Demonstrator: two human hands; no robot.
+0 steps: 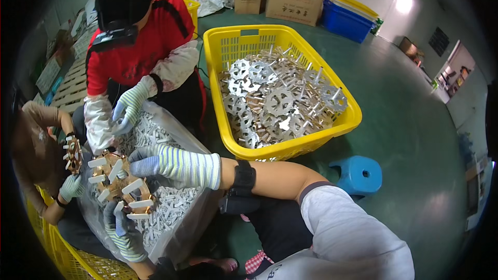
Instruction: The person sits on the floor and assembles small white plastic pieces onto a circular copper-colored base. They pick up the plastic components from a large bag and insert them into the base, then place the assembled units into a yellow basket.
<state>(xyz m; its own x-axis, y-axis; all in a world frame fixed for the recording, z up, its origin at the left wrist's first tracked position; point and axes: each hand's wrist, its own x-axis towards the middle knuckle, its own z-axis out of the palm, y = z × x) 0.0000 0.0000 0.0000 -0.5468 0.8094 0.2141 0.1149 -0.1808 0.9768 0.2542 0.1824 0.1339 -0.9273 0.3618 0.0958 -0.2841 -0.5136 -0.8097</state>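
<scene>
A copper-coloured metal plate (pixel 123 184) with cutouts hangs tilted in front of me, several white strips (pixel 133 185) fixed around it. My left hand (pixel 123 232), in a striped knit glove, grips its lower edge from below. At the plate's upper right edge is my right hand (pixel 171 165), gloved alike, its fingers bent in a pinch beside a white strip. Whether that strip is between the fingertips I cannot tell. Beneath both hands lies a heap of small whitish strips (pixel 174 207) in a clear plastic bag (pixel 199 223).
Metal plates with pegs (pixel 280 101) fill a yellow basket (pixel 340 127) ahead. A blue stool (pixel 358 175) stands to the right. Across the bag sits a co-worker in red (pixel 140 46); another person at left (pixel 44 145) holds a similar plate (pixel 72 155). Cartons (pixel 293 5) stand behind.
</scene>
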